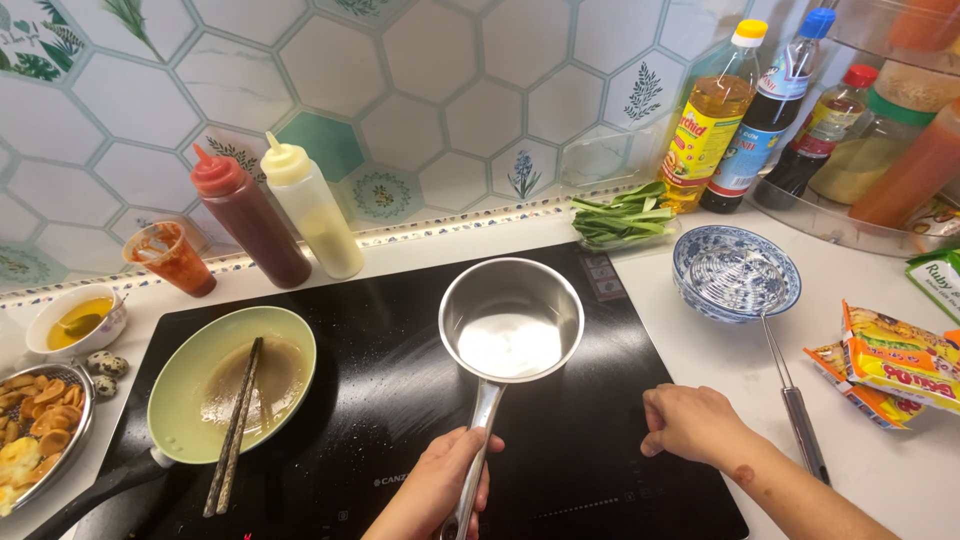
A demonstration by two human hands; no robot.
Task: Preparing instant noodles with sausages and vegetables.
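A small steel saucepan with a little clear water sits on the black induction cooktop. My left hand grips the saucepan's long metal handle at the front edge. My right hand rests fingers-down on the cooktop's right front area, holding nothing. To the left stands a pale green frying pan with brownish liquid and a pair of dark chopsticks lying in it.
Red and yellow squeeze bottles stand behind the hob. Right of it are green vegetables, a blue patterned bowl with a wire strainer, noodle packets and oil and sauce bottles. Fried food in a basket, quail eggs and sauce cups sit at left.
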